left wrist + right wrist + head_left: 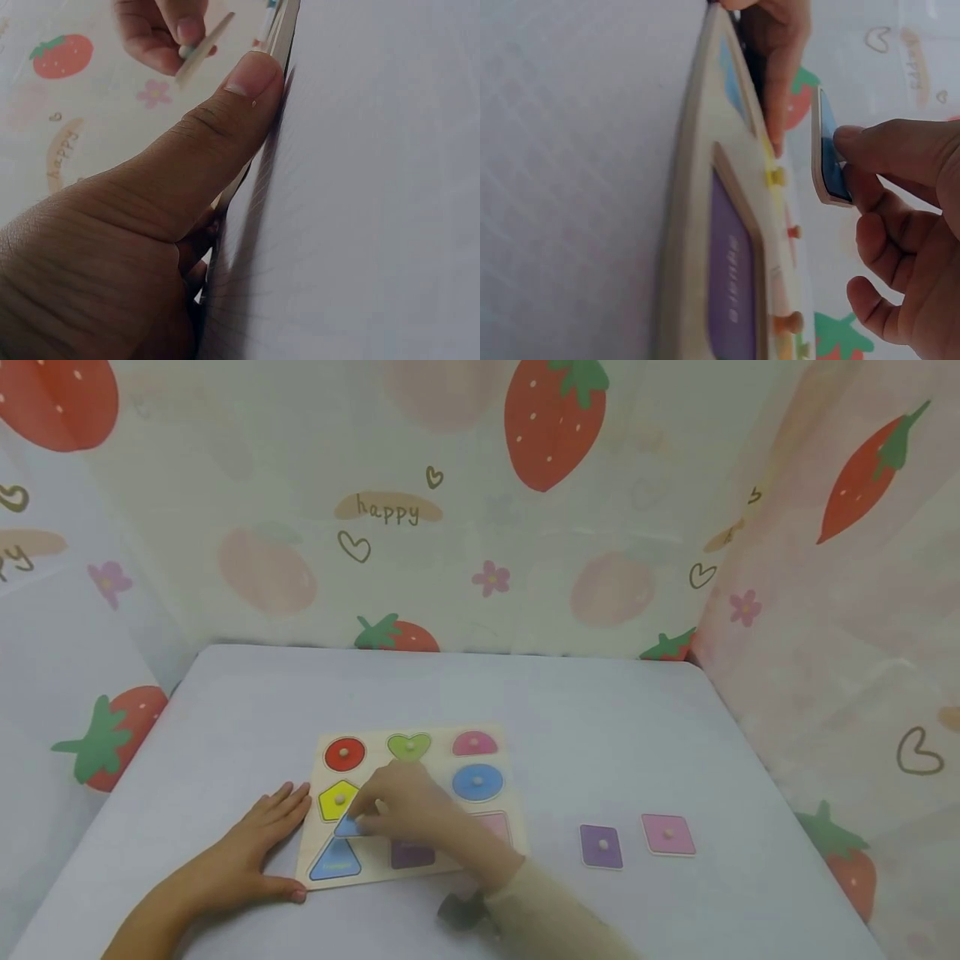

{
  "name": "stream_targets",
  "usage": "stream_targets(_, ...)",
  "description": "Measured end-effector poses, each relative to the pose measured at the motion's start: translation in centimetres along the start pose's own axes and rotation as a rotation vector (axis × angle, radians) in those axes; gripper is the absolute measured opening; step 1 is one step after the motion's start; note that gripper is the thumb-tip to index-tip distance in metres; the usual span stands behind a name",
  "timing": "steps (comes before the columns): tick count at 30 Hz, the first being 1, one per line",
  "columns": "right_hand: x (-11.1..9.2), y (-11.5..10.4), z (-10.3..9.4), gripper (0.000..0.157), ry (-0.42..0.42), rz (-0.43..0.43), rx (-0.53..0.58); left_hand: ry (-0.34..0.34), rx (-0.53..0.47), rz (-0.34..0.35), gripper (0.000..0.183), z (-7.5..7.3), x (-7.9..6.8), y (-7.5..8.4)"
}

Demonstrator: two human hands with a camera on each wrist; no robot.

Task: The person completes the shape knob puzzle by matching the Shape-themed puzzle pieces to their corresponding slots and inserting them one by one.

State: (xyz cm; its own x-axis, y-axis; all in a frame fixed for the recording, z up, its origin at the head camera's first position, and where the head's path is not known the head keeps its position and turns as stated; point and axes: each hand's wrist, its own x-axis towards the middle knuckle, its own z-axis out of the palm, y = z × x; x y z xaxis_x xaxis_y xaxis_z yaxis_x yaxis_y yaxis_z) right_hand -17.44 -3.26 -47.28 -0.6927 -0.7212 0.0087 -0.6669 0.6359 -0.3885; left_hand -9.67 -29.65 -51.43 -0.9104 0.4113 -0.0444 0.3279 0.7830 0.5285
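Note:
My right hand (416, 806) pinches a blue triangle piece (346, 827) by its knob. In the right wrist view, the triangle piece (827, 172) is tilted and apart from the wooden shape puzzle board (694, 195). It hangs over the upper part of the blue triangle recess (335, 862) at the near left corner of the puzzle board (377, 750). My left hand (240, 860) lies at the board's left side, fingers straight and thumb spread. The left thumb (195, 146) touches the board's edge in the left wrist view.
A purple square piece (602, 856) and a pink four-sided piece (678, 835) lie right of the board. Its purple recess (412, 856) and pink recess (497, 827) hold no pieces. Several knobbed shapes, including a red circle (333, 756), sit in the board. Strawberry-print curtains surround the table.

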Motion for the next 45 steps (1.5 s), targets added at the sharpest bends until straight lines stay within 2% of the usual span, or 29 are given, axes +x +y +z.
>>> stream_targets(4, 0.3, -0.4, 1.0, 0.017, -0.019, 0.020, -0.039, -0.009, -0.015, -0.016, 0.125, -0.3, -0.1, 0.2)
stream_targets(9, 0.1, -0.9, 1.7, 0.016, -0.035, 0.076, -0.098, -0.004, -0.022, 0.003, 0.124, -0.3, 0.0, 0.3)
stream_targets(13, 0.0, -1.2, 1.9, 0.017, -0.030, 0.065, -0.133, -0.003, -0.016, 0.015, 0.125, -0.2, 0.0, 0.2)
stream_targets(20, 0.4, -1.7, 2.4, 0.015, -0.043, -0.023, -0.065, 0.018, -0.001, 0.040, 0.124, -0.2, -0.2, -0.3)
stream_targets(25, 0.4, -2.3, 2.3, 0.015, -0.064, -0.021, -0.051, 0.043, -0.007, 0.071, 0.122, -0.2, -0.1, -0.3)
stream_targets(30, 0.4, -2.8, 2.5, 0.015, -0.093, -0.010, -0.067, 0.038, -0.011, 0.066, 0.123, -0.3, -0.1, -0.2)
stream_targets(36, 0.5, -3.0, 3.1, 0.014, -0.124, -0.017, -0.015, 0.051, -0.008, 0.084, 0.122, -0.3, -0.1, -0.2)
stream_targets(45, 0.1, -3.3, 3.5, 0.013, -0.119, -0.007, 0.000, 0.028, -0.020, 0.055, 0.123, 0.0, 0.0, -0.4)
